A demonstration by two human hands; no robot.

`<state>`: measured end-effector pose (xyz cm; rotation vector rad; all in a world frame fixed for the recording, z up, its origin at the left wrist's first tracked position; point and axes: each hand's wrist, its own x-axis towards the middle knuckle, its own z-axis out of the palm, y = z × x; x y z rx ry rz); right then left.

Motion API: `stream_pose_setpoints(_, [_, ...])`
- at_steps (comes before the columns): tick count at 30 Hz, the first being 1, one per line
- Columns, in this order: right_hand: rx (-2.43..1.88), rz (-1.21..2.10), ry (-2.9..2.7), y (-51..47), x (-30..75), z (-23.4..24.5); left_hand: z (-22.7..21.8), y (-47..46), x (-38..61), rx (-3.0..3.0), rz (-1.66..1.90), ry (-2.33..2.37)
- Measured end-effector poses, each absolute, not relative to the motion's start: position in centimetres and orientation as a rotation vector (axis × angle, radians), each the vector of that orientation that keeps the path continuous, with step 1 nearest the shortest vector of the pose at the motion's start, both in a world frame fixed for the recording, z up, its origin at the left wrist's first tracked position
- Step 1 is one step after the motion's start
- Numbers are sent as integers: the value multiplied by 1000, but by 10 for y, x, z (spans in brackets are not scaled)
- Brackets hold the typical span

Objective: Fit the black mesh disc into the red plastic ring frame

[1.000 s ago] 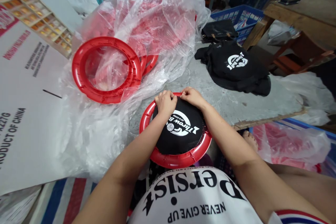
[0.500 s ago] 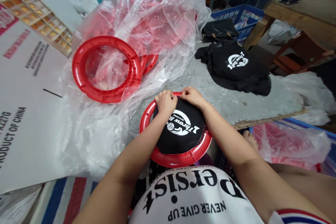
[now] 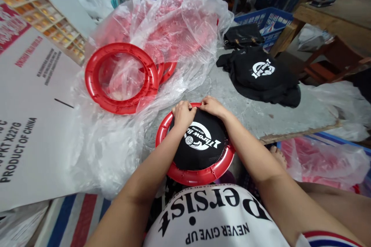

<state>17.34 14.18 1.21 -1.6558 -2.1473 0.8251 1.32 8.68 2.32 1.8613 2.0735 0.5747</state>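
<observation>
A red plastic ring [image 3: 199, 177] rests at the table's near edge, close to my body. Black printed fabric [image 3: 199, 154] with a white logo covers its middle. At the ring's far side, my left hand [image 3: 183, 115] has its fingers curled on the fabric's edge against the rim. Just to the right, my right hand [image 3: 213, 106] pinches the same far edge, with its fingertips partly hidden. The two hands are close together, thumbs almost meeting. Along the near side, the fabric lies inside the ring and the red rim shows bare.
Further red rings [image 3: 121, 106] lie left beside a large clear plastic bag [image 3: 199, 19] of red parts. A pile of black printed fabric [image 3: 261, 81] sits right on the grey table [image 3: 232, 117]. A white carton [image 3: 37, 154] stands at left; a bag-lined blue crate [image 3: 327, 135] is at lower right.
The whole view shifts slightly to the right and down. Both hands stay at the ring's far edge with barely any movement.
</observation>
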Motion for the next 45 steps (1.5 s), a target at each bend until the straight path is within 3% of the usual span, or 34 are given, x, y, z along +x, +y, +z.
stream_pose_setpoints(18, [-1715,711,-2129,136,171,11,24,86,-5,1854,665,1916])
stream_pose_setpoints(24, [-1611,973,-2150,147,173,29,26,83,-12,1871,650,1832])
stream_pose_setpoints(29, [-1471,906,-2202,155,156,43,25,84,-13,1861,684,1828])
stream_pose_setpoints(37, [-1377,1214,-2034,145,152,15,18,89,-13,1790,754,1925])
stream_pose_setpoints(45, [-1373,1146,-2021,144,153,9,14,91,-11,1801,751,1952])
